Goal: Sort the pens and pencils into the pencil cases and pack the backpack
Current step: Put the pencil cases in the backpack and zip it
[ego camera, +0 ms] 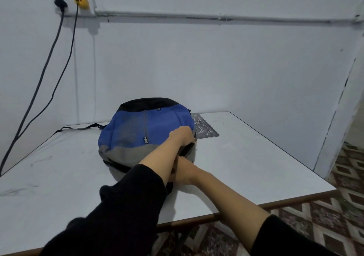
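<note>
Right hand (184,172) at backpack's (137,129) near edge, left hand (184,135) gripping beyond.

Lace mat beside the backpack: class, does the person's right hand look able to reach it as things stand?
Probably yes. The lace mat lies uncovered on the table, right of the backpack; only the left hand, gripping the backpack's edge, sits partly in the right hand's path.

The backpack (137,129) is matt woven cloth in blue, grey and black panels. Table (256,157) under it: smooth white top, faintly scuffed, brown wood-look edge. Doily (204,129) just right of the backpack: patterned lace-like cloth.
</note>
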